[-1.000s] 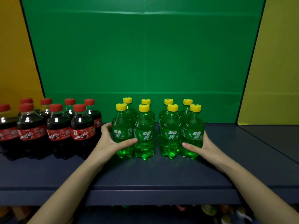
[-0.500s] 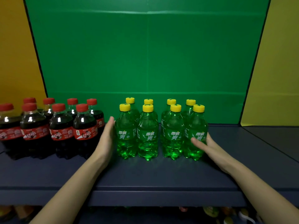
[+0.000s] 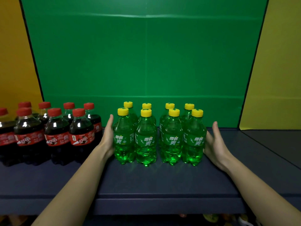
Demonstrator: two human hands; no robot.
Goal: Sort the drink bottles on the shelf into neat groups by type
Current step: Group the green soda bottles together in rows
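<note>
both hands flattened since 1 s ago, thumbs off bottle fronts | left hand (image 3: 108, 136) open, against green bottles (image 3: 160, 136) left side | right hand (image 3: 214, 144) open, right side | cola bottles (image 3: 53, 132) grouped left | all on shelf (image 3: 146, 181)

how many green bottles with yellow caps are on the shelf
8 green bottles, standing in two rows of four on the shelf: a front row and a back row directly behind it, between the two hands. None appear hidden.
</note>
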